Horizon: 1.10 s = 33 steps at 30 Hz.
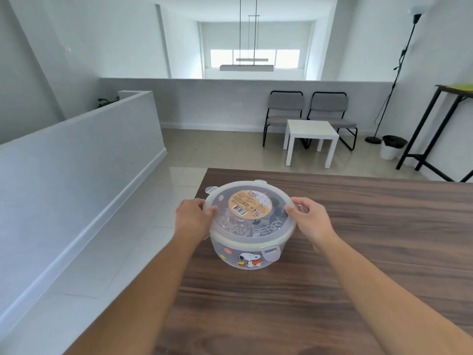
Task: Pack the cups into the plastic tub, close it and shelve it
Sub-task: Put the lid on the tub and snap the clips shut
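A round clear plastic tub [240, 254] with a cartoon dog sticker stands near the left edge of the dark wooden table [358, 252]. Its translucent lid [250, 213] with a tan round label lies on top. Dark shapes show dimly through the lid; I cannot tell what they are. My left hand [193, 219] grips the lid's left rim, thumb on top. My right hand [309, 219] grips the right rim by a clip tab. The front clip [270, 253] hangs down over the tub's wall.
Beyond the table stand a small white side table [311, 138], two grey chairs [307, 114], a floor lamp [394, 80], a white bin [393, 147] and a tall black-legged table [435, 129] at the right. A low white wall [76, 160] runs along the left.
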{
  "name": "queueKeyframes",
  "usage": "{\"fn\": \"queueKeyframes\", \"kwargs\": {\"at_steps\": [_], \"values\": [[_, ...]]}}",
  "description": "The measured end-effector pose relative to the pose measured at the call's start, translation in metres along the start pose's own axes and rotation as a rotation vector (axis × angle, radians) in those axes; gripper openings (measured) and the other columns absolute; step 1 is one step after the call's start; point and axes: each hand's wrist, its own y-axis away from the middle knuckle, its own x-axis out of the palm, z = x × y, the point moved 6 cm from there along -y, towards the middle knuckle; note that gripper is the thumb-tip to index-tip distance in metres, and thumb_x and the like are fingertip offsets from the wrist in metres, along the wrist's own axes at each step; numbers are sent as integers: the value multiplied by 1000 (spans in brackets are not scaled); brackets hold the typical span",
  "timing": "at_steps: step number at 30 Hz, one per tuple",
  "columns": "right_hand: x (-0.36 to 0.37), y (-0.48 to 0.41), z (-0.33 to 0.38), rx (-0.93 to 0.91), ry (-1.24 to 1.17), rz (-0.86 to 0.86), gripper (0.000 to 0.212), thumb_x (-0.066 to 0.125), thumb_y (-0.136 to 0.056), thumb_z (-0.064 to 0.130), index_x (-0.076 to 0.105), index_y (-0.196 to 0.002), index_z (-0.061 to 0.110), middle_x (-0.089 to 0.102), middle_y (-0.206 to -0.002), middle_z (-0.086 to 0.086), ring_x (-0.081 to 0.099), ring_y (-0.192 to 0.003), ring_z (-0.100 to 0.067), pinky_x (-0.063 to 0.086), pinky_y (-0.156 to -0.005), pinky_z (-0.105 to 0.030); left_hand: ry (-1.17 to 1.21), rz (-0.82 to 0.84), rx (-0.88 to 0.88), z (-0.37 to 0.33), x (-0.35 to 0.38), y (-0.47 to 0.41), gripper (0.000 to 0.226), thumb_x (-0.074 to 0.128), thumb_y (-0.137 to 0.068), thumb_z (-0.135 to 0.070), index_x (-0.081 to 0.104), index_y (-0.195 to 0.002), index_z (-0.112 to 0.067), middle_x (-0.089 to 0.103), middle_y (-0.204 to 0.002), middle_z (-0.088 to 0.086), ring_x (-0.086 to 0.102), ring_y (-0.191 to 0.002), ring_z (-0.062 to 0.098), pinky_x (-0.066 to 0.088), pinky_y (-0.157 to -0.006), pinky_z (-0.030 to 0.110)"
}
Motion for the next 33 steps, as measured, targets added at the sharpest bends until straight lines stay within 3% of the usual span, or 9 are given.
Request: {"fn": "queueKeyframes", "kwargs": {"at_steps": [3,6,9,12,15,20,23,26,33], "values": [[1,1,-4,9,-122,27,19,67,-84,18,65,-102,23,65,-103,6,55,-101,-7,43,-85,-26,78,21,-17,5,0,-2,11,66,-83,-25,68,-92,-19,62,-73,-10,55,-62,3,40,-41,10],[1,0,-4,-6,-146,27,16,67,-85,16,65,-96,27,66,-100,8,57,-102,-9,45,-84,-27,171,27,-19,11,1,-3,15,70,-80,-25,68,-93,-19,60,-71,-14,56,-61,1,37,-33,8],[1,-1,-4,-20,-127,46,17,66,-86,16,64,-98,28,65,-101,11,56,-108,-11,44,-86,-27,144,7,29,14,1,-2,23,69,-81,-29,68,-101,-17,65,-80,-6,61,-66,6,45,-46,12],[2,0,-3,-24,-99,67,27,64,-87,18,60,-113,27,62,-117,2,55,-115,-17,47,-97,-39,200,33,77,18,9,-2,33,65,-84,-28,62,-116,-23,59,-109,3,60,-93,18,54,-79,36],[3,4,6,-82,-1,77,35,61,-89,18,54,-121,30,53,-127,3,50,-119,-17,43,-102,-43,202,49,172,14,11,-1,18,63,-86,-24,71,-101,-30,50,-112,-8,51,-110,16,44,-97,44],[4,25,48,-426,504,2,29,64,-85,12,66,-110,27,52,-133,5,41,-125,-18,28,-110,-39,183,249,315,16,9,8,23,52,-93,-27,66,-110,-34,53,-129,-15,46,-118,-1,38,-104,25],[28,66,52,-600,395,280,21,67,-84,21,70,-102,31,63,-112,19,54,-108,1,41,-104,-32,157,358,365,18,8,10,29,50,-94,-26,60,-121,-30,43,-138,-15,37,-126,-6,29,-106,17],[36,88,36,-688,418,377,29,63,-87,30,63,-115,39,56,-124,26,45,-122,5,34,-109,-31,316,611,297,15,4,11,32,56,-90,-23,61,-121,-26,36,-139,-22,32,-120,-22,34,-91,2],[27,84,25,-804,416,324,42,59,-84,40,58,-125,28,55,-131,16,42,-127,4,32,-110,-35,313,802,246,18,-2,7,39,66,-77,-32,63,-115,-39,32,-142,-29,31,-127,-9,29,-102,20]]}}
